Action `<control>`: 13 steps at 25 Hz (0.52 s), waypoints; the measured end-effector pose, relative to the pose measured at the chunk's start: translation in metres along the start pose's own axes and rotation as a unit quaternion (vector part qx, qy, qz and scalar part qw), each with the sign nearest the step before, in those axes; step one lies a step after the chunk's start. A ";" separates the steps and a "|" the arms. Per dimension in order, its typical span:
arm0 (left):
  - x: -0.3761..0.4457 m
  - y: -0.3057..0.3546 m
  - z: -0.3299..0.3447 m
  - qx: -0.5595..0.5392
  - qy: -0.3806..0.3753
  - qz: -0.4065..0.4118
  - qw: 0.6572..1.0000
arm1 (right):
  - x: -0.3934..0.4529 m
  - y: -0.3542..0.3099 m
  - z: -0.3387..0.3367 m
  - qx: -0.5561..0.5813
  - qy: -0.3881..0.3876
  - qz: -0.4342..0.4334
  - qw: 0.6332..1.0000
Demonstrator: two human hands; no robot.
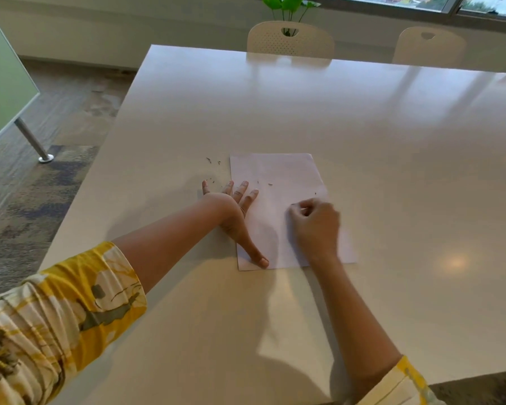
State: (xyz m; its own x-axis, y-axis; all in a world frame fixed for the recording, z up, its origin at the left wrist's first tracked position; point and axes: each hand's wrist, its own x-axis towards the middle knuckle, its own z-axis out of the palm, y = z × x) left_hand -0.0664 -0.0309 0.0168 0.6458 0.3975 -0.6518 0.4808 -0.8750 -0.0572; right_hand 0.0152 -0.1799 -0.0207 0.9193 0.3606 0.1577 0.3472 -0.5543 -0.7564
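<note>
We see a thin white sheet of paper (284, 176), rectangular and faintly creased, lying flat on a glossy, pale surface (362, 127) that mirrors the window light. The sheet sits near the middle of the surface, its long sides running from six towards twelve o'clock.

The left hand (234, 211) lies palm-down across the sheet's nine o'clock edge. Its grip is wide: the fingers are straight and fanned towards twelve o'clock, and the thumb stretches back to press the corner at seven o'clock. The little finger rests off the sheet, on the bare surface.

The right hand (316, 226) is on the sheet's four o'clock part. Its grip is narrow, a loose fist with the fingertips curled down against the paper. We can make out nothing between them.

Tiny dark specks (214, 162), thin and sliver-like, lie scattered at ten o'clock from the sheet, and a few more lie on the paper itself. Both forearms end in soft yellow-and-cream patterned sleeves (70, 311).

At twelve o'clock, beyond the far edge, stand two cream plastic chairs (289, 39) with perforated backs. Mottled carpet (41, 185) covers the floor at nine o'clock.
</note>
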 end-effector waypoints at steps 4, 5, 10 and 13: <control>0.003 -0.005 0.010 -0.040 0.018 0.024 0.999 | -0.013 0.001 0.004 0.010 -0.050 -0.042 0.998; 0.003 -0.007 0.013 -0.062 0.026 0.030 0.997 | -0.001 0.012 -0.010 -0.004 -0.012 -0.010 1.000; 0.007 -0.013 0.024 -0.101 0.065 0.050 0.992 | 0.001 0.008 -0.014 -0.041 0.026 0.004 0.999; 0.009 -0.012 0.024 -0.091 0.070 0.050 0.992 | -0.032 -0.010 0.017 -0.002 -0.098 -0.084 0.992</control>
State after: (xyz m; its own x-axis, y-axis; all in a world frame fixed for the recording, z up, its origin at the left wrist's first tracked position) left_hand -0.0805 -0.0239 -0.0071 0.7654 0.3573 -0.5352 0.5014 -0.8525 0.1479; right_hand -0.0205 -0.1730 -0.0291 0.7948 0.5870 0.1544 0.4934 -0.4767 -0.7276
